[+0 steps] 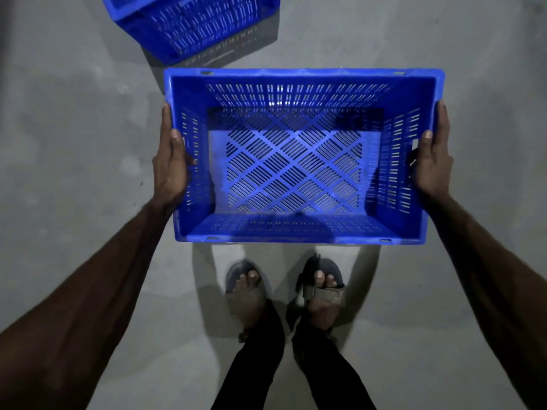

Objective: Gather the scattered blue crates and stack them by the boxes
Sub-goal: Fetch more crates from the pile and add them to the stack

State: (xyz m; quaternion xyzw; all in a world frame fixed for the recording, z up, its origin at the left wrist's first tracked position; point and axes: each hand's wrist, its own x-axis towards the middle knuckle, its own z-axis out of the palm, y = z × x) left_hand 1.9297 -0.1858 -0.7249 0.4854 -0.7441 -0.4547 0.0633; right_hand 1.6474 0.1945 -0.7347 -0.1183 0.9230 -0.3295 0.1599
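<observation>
looks straight down on a grey concrete floor (pixel 74 128), mottled and dimly lit. shows at centre an open blue crate (pixel 296 75), mouth upward and roughly level, raised clear of the floor in front of the body, with slotted walls and a base of diagonal slotted squares. throws a pale shadow on the floor under the near rim. shows at upper left a second blue crate (pixel 192 22), cut off by the top edge, turned at an angle to the first, apart from it and just beyond its far left corner. grips the left end wall with the left hand (pixel 170 170), thumb laid along the rim, a fingertip showing inside through the handle slot. grips the right end wall likewise with the right hand (pixel 433 164), fingers hooked into the handle opening. stands just behind the carried crate in dark trousers (pixel 266 365) and grey open-toed sandals (pixel 245 279), toes pointing toward it.
</observation>
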